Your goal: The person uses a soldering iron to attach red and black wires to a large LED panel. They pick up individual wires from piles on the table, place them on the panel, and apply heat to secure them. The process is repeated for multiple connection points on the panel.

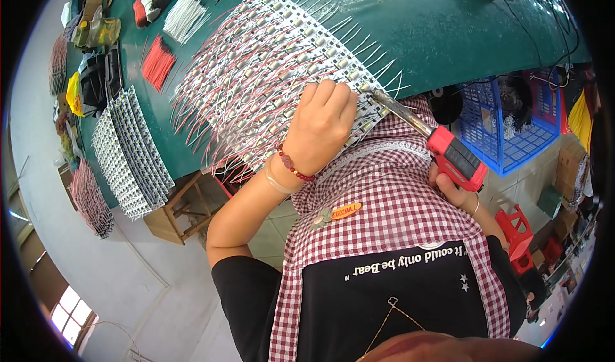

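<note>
At the near edge of the green tabletop [448,35], your left hand [320,128] lies knuckles-up on a fanned row of white LED strips [275,48], fingers curled down pinning the nearest ones. Your right hand [458,192] is closed around the red handle of one soldering iron [426,134], its tip touching a strip end just beside your left fingers.

Risk, as judged: the tip slipping onto your fingers or scorching the red and white lead wires, since all lie close together.

Count: one iron; one strip fan under hand; a second strip batch [128,150] at the left edge; two red wire bundles [157,64]; one white wire bundle [184,16]; one blue basket [506,125] beyond the right edge.
</note>
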Available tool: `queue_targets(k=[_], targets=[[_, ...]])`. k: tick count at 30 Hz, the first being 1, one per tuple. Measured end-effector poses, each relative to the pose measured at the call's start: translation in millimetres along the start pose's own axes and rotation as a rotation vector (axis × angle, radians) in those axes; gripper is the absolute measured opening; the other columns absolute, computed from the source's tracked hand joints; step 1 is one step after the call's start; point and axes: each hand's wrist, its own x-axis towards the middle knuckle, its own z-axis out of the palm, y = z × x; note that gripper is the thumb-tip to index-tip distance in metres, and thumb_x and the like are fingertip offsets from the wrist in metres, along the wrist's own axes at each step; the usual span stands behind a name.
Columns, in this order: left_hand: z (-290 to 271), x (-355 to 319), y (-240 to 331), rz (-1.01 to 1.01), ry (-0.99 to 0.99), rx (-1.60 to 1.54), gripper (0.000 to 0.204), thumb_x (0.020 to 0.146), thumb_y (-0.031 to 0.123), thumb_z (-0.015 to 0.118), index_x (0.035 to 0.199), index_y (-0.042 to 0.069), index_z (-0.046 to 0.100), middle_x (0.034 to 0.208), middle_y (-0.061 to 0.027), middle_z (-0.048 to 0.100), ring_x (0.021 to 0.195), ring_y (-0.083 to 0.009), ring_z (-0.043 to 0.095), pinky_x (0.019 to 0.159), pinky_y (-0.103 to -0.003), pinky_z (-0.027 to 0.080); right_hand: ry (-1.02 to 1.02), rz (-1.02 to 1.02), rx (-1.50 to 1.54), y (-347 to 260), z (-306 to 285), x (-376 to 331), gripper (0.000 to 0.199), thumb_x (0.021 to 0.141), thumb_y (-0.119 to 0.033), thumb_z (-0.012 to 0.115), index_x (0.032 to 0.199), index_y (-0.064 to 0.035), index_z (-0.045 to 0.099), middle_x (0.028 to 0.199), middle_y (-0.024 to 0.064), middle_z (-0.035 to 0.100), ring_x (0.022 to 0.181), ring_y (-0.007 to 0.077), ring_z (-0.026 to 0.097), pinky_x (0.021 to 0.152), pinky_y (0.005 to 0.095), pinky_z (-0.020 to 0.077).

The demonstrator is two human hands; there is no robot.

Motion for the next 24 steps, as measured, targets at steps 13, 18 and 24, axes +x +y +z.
queue_targets(k=[13,18,24], targets=[[3.5,2.3,-4.6,0.051,-0.005,0.091,0.003,0.070,0.003,0.060,0.068,0.002,0.058,0.075,-0.0064,0.043,0.074,-0.0208,0.045,0.066,-0.033,0.037,0.009,0.022,-0.003,-4.4,5.1,10.6,0.011,0.075,-0.014,0.064,0.076,-0.0035,0.062,0.071,0.0076,0.062,0.063,0.0257,0.061,0.058,0.0350,0.0471],[1.0,2.8,-2.2,0.041,-0.040,0.110,0.003,0.070,0.004,0.060,0.068,0.002,0.058,0.075,-0.0060,0.043,0.074,-0.0205,0.045,0.066,-0.033,0.037,-0.004,0.034,-0.005,8.2,1.1,2.9,0.012,0.077,-0.016,0.064,0.078,-0.0043,0.063,0.071,0.0065,0.063,0.063,0.0254,0.061,0.059,0.0349,0.0471],[-1.5,3.5,-7.8,0.038,-0.038,0.128,0.008,0.072,0.007,0.060,0.078,0.002,0.061,0.079,-0.0053,0.047,0.078,-0.0199,0.048,0.070,-0.033,0.039,0.004,0.078,0.023,5.3,1.1,2.7,0.013,0.079,-0.017,0.063,0.081,-0.0039,0.064,0.072,0.0064,0.062,0.063,0.0237,0.061,0.059,0.0345,0.0464]])
